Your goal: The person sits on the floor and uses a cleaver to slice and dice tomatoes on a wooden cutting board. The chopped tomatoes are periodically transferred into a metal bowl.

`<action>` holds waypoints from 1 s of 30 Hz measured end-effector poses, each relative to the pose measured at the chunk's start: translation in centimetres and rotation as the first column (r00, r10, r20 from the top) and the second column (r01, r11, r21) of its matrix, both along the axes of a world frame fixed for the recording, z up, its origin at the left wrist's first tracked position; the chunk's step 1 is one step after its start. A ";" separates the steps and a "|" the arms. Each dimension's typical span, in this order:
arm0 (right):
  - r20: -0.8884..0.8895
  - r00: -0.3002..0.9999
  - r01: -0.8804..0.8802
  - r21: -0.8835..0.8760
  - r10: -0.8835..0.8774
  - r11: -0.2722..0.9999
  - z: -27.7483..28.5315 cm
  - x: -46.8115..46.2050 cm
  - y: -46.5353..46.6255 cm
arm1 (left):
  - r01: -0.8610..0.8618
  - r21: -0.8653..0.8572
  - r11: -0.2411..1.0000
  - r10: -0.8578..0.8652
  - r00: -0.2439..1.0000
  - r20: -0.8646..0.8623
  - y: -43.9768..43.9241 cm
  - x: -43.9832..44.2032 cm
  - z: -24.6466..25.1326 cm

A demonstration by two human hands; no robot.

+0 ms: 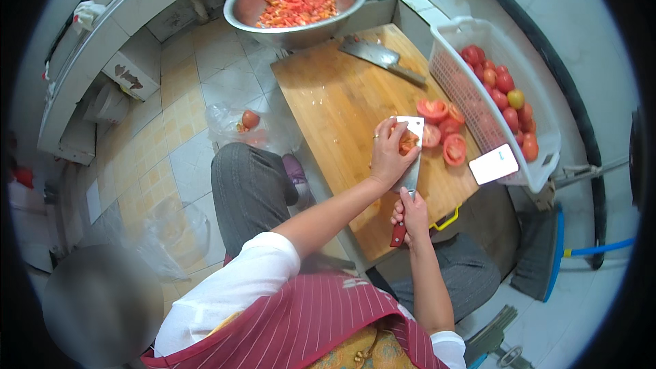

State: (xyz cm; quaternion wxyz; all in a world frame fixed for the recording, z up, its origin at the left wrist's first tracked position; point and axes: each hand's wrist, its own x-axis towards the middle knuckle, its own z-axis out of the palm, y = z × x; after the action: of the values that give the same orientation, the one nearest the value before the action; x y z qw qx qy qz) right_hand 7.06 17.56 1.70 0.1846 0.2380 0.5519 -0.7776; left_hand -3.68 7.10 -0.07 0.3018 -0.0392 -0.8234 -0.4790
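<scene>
My right hand [411, 215] grips the red handle of a cleaver [411, 180], its broad blade angled over a wooden cutting board [328, 97]. Against the blade, my left hand [390, 156] curls its fingers over chopped tomato [407, 142]; I cannot tell how much of it rests on the metal. Several cut tomato halves [454, 149] lie just right of the blade, most with the cut face showing. Toward the board's far end, a second cleaver [376, 55] lies flat with nobody holding it.
Beyond the board stands a steel bowl [236, 7] of chopped tomato. A white plastic crate [451, 69] of whole tomatoes is along the right, with a phone [493, 164] at its near corner. A plastic bag [220, 120] with tomato scraps lies left; a broom [538, 253] is lower right.
</scene>
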 end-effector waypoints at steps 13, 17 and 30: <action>-0.529 0.818 -0.165 0.164 0.228 0.973 17.2 -25.0 -8.0 | 0.245 0.442 0.863 -0.211 0.969 -0.125 -24.8 -35.5 18.8; -0.444 0.874 -0.133 0.173 0.197 0.976 12.2 -16.8 -0.3 | 0.101 -0.151 0.983 -0.125 0.979 -0.161 -21.2 -28.1 10.3; 0.040 0.983 0.171 0.170 -0.181 0.970 -0.8 4.9 7.6 | 0.415 -0.473 0.777 -0.131 0.842 0.524 -5.2 3.3 -3.6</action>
State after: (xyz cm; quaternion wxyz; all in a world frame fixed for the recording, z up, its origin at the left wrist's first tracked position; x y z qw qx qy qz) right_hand 11.93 25.17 0.94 0.1096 0.3219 0.5861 -0.7354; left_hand -0.39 1.94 -3.65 -0.0041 -0.1348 -0.9599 -0.2458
